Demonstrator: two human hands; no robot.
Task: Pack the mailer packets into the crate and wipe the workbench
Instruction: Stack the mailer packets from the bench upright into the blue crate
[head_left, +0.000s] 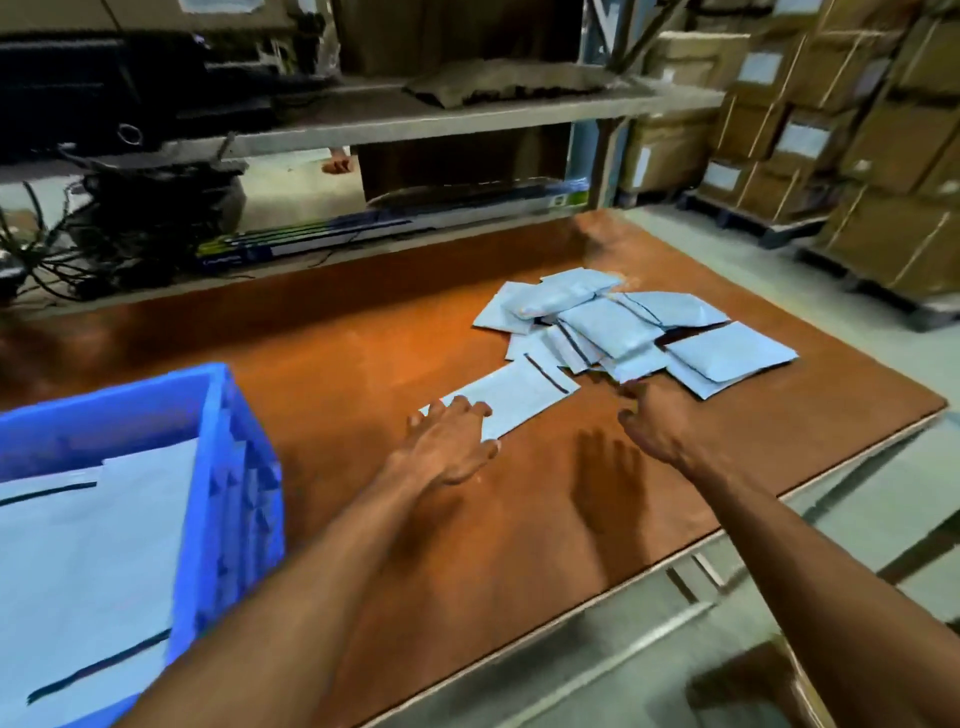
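A pile of several pale blue mailer packets (628, 327) lies on the brown workbench (363, 332), far right of centre. One flat packet (514, 397) lies apart, nearer to me. My left hand (449, 441) rests on its near end with fingers spread; whether it grips the packet I cannot tell. My right hand (654, 421) hovers open just in front of the pile, touching nothing. A blue plastic crate (228, 467) stands at the near left with packets (88, 545) lying inside.
A metal shelf (415, 111) with dark gear and cables runs along the back of the bench. Stacked cardboard boxes (841, 130) on pallets fill the right side. The bench's front edge (675, 566) runs diagonally at right, with a brown box (753, 686) on the floor below.
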